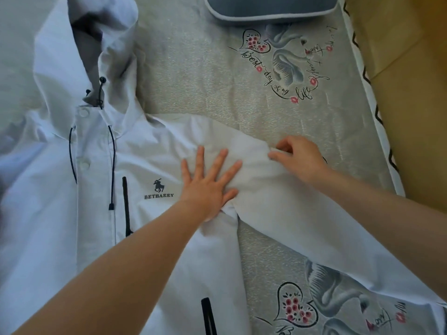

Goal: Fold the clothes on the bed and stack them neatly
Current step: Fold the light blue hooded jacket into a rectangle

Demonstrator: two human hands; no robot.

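Both hands [210,187] press jacket [72,213]; pillow [271,8] beyond.

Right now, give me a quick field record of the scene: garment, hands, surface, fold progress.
garment: white hooded jacket, front up, spread on the bed, hood toward the far end
left hand: left hand flat, fingers spread, pressing the jacket near the shoulder seam
right hand: right hand pinching the fabric of the sleeve at its upper part
sleeve: stretched out to the side across the bed, not yet folded in
surface: printed bed sheet
other: grey pillow at the far end
fold progress: no fold visible yet
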